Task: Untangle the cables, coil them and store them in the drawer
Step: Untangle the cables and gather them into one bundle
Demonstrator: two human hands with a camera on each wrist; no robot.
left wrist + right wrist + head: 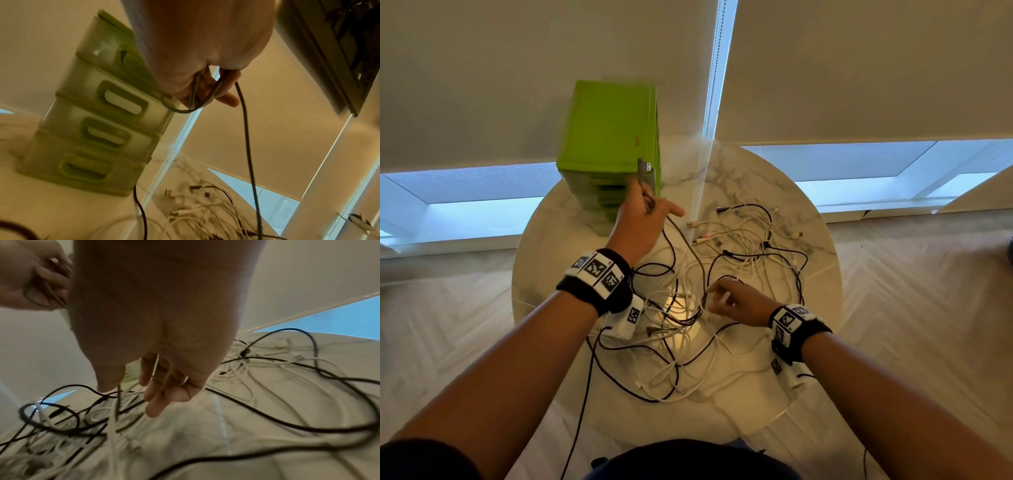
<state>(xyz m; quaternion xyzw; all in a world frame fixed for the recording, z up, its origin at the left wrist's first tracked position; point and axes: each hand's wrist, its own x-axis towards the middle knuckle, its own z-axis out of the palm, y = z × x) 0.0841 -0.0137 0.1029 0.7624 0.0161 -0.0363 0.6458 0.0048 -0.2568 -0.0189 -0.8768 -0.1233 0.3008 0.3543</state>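
Observation:
A heap of tangled black and white cables [739,260] [267,402] covers a round marble table [808,205]. My left hand [650,205] [207,94] is raised in front of the green drawer unit [609,130] [98,126]. It grips a looped grey cable [248,154], and the cable's USB plug [644,167] sticks up above the fist. The cable runs from there down into the heap. My right hand [717,296] [131,395] hovers low over the middle of the tangle with relaxed, spread fingers [156,408]. Its thumb is beside a thin cable. All the drawers look closed.
The drawer unit stands at the table's back left, close to the window blinds. A bead chain [717,68] hangs behind the table. One black cable [582,411] droops over the near table edge toward my lap. Wooden floor surrounds the table.

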